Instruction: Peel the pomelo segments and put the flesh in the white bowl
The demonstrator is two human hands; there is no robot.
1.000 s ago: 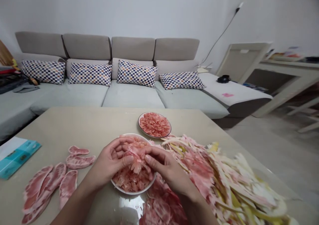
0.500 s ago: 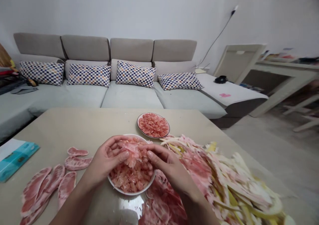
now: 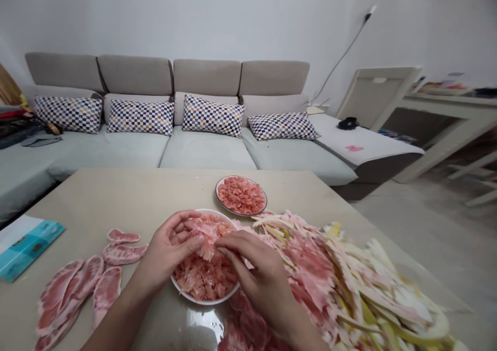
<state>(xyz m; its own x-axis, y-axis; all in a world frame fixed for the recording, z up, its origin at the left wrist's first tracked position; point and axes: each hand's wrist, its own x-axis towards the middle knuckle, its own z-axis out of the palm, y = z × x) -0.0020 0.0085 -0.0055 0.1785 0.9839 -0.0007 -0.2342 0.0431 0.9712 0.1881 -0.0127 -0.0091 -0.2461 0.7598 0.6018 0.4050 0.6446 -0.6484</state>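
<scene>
Both of us hands, so to speak, were at the white bowl [image 3: 205, 300] on the table [image 3: 116, 195], which was heaped with pink pomelo flesh [image 3: 204, 281]. Our half-open left hand [image 3: 169, 247] held a ragged pink piece [image 3: 205, 239] above it; our curled right hand [image 3: 258, 273] was at its edge, though we could not tell whether it gripped. A small plate [image 3: 216, 198] was already full of flesh, and a big heap of stripped skins [image 3: 330, 283] lay right, while several pink segments [image 3: 106, 289] remained unpeeled at left.
</scene>
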